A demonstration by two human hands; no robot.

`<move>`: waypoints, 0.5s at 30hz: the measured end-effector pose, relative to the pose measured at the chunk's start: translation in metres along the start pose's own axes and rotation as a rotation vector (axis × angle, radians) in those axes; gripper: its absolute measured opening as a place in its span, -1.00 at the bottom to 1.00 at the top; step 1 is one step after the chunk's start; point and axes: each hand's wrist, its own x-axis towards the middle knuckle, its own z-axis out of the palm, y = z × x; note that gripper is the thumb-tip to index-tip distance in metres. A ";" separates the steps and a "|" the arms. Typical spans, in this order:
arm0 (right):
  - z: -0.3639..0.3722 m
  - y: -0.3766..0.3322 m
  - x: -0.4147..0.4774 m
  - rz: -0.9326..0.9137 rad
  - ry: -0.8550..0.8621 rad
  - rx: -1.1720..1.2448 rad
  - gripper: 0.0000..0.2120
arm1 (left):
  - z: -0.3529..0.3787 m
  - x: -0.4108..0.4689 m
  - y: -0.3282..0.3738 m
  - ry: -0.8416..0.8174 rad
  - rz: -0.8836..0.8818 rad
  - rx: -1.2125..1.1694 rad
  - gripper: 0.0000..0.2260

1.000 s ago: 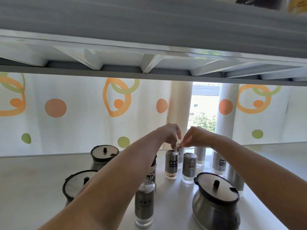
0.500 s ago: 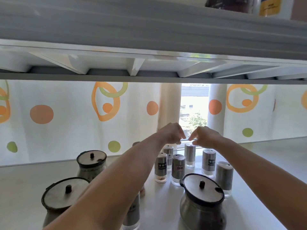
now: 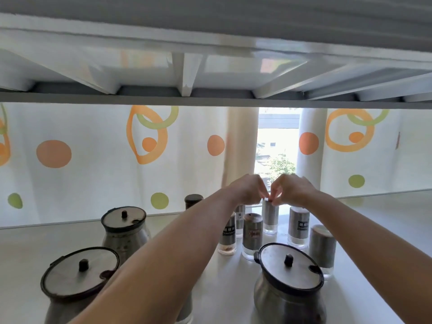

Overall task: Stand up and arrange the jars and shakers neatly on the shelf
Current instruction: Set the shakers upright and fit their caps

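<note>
Several steel shakers with clear bases stand upright on the white shelf (image 3: 374, 230). My left hand (image 3: 247, 189) and my right hand (image 3: 292, 189) meet at the top of the rear steel shaker (image 3: 270, 216), fingertips pinching its cap. Around it stand a labelled shaker (image 3: 299, 226), a plain shaker (image 3: 322, 250), a red-lettered shaker (image 3: 252, 235) and another labelled shaker (image 3: 227, 235). Three lidded steel jars stand nearer: one at front right (image 3: 289, 284), one at front left (image 3: 79, 281), one behind it (image 3: 125, 228). My left forearm hides part of a front shaker.
A dark-capped bottle (image 3: 193, 200) stands behind my left arm. An upper shelf with white ribs (image 3: 187, 73) hangs low overhead. A dotted curtain (image 3: 93, 160) closes the back, with a window gap (image 3: 278, 146) behind the hands.
The view has shifted so the jars sit lower and further left to right. Both hands have come closer together and now pinch the rear shaker's top.
</note>
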 end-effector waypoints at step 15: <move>0.003 0.005 -0.001 -0.066 -0.021 -0.018 -0.84 | 0.000 -0.001 0.011 -0.058 -0.041 0.131 -0.67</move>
